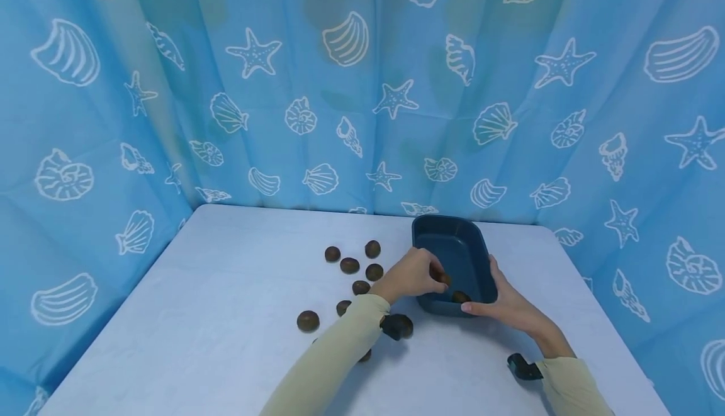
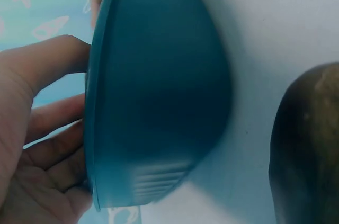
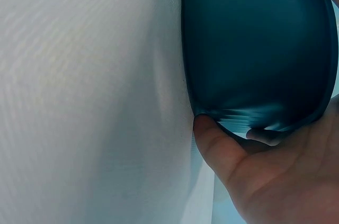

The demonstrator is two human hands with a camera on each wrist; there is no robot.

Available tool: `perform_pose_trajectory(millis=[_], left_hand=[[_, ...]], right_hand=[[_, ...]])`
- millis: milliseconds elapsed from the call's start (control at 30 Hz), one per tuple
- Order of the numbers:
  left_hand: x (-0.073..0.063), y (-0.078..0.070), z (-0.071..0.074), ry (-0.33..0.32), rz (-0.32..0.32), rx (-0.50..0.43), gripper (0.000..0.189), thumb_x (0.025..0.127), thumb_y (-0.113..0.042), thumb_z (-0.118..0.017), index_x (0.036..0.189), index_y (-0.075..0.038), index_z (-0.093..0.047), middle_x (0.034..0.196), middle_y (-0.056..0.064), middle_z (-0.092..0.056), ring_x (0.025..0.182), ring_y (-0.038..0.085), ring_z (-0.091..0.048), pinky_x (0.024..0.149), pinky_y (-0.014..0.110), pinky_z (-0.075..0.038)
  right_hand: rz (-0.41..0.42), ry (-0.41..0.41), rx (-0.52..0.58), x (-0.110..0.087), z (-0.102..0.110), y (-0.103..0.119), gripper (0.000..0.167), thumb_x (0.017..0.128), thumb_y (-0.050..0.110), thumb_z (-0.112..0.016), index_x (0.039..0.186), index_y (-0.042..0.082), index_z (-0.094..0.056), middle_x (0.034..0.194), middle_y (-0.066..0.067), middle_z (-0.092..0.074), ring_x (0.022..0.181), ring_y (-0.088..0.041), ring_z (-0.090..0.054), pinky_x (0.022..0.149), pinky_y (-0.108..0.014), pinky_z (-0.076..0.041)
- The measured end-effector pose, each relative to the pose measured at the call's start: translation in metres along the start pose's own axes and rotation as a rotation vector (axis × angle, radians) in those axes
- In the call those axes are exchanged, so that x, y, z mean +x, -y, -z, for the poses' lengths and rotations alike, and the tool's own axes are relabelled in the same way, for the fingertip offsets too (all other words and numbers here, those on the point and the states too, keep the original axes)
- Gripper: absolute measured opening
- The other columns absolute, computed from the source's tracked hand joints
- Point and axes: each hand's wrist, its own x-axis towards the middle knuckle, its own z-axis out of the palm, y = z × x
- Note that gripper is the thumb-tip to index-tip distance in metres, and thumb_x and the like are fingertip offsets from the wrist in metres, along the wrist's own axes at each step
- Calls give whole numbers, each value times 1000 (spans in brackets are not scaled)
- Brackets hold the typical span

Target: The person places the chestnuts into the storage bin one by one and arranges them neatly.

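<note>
A dark teal plastic tray [image 1: 453,249] stands at the right of the white table. My left hand [image 1: 416,272] reaches over its near left rim, fingers curled down round a brown round fruit [image 1: 445,279]. Another brown fruit [image 1: 460,296] lies inside at the tray's near end. My right hand [image 1: 512,303] grips the tray's near right side, thumb at the near rim. In the left wrist view the left hand [image 2: 42,128] bends over the rim, which hides its fingertips. The right wrist view shows the right hand [image 3: 275,176] holding the tray [image 3: 254,38] wall.
Several brown fruits lie loose left of the tray, among them one by the left edge of the group [image 1: 308,321] and one at the back [image 1: 372,249]. One fruit [image 1: 403,326] sits by the left wrist; the left sleeve partly covers others. A blue shell-print curtain [image 1: 317,120] hangs behind the table.
</note>
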Motion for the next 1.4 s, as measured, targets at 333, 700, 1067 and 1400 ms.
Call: perform_pose_trajectory(millis=[333, 700, 1067, 1400], left_hand=[[4, -7, -14, 45, 10, 195, 5, 86, -23, -85, 88, -18, -83, 76, -12, -75, 81, -1, -63, 130, 47, -24], [7, -13, -14, 51, 41, 300, 6, 86, -27, -85, 85, -21, -84, 79, -11, -78, 93, 4, -69, 129, 46, -27], [8, -22, -15, 58, 120, 320, 10, 84, -31, -87, 81, -23, -83, 78, -13, -77, 96, 4, -69, 129, 42, -25], [8, -25, -16, 73, 174, 328, 11, 85, -31, -86, 86, -21, -83, 81, -12, -78, 95, 5, -70, 129, 41, -24]], right_hand=[[20, -2, 3, 1, 1, -4, 132, 88, 44, -77, 160, 14, 29, 171, -28, 16, 154, -60, 0, 111, -84, -19], [28, -13, -12, 2, 1, 1, 132, 88, 45, -77, 160, 13, 29, 171, -28, 15, 154, -60, -2, 112, -85, -17], [25, -16, -11, 3, 0, -1, 133, 88, 46, -77, 159, 16, 31, 171, -28, 15, 154, -61, -1, 112, -85, -15], [20, -2, -6, 3, 0, 0, 133, 88, 45, -77, 158, 15, 32, 170, -27, 19, 154, -61, 3, 113, -85, -13]])
